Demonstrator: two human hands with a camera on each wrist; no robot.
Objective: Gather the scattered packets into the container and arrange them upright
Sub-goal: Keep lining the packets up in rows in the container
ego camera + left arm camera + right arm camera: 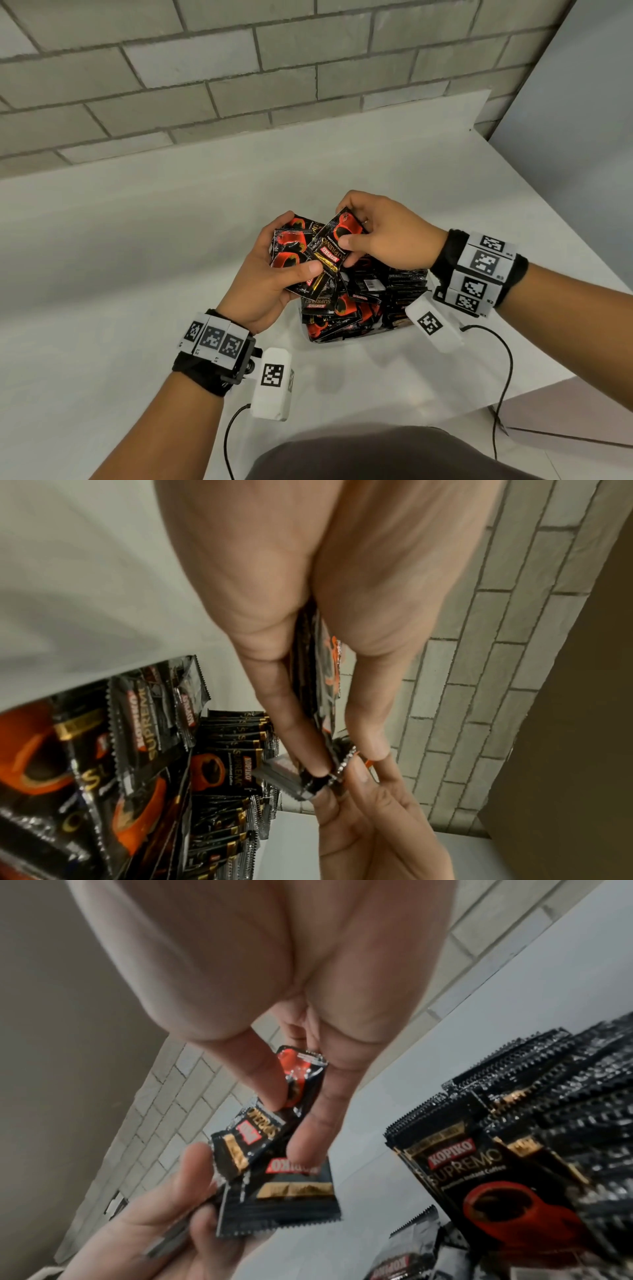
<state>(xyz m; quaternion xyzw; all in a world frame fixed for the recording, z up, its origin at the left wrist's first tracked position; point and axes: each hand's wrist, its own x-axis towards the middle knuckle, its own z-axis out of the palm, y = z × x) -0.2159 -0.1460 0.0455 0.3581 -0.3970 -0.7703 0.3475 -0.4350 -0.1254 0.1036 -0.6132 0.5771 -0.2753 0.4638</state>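
Over the container point(342, 342), my left hand point(274, 277) grips a fanned stack of black-and-red coffee packets point(291, 240). My right hand point(370, 236) pinches one more packet point(337, 236) by its end between thumb and fingers, against the top of that stack. In the left wrist view the held stack point(315, 696) shows edge-on between my fingers. The right wrist view shows the pinched packet point(301, 1080) above the stack point(281, 1199). Inside the container, loose packets point(335, 308) lie slanted on the left. A row of upright packets point(407, 284) fills the right side.
The container stands on a white table point(137, 274) against a grey brick wall point(239, 85). The table's right edge point(582, 260) drops off close to my right wrist. Cables point(507, 377) hang from both wrist cameras. My lap point(376, 455) is at the bottom.
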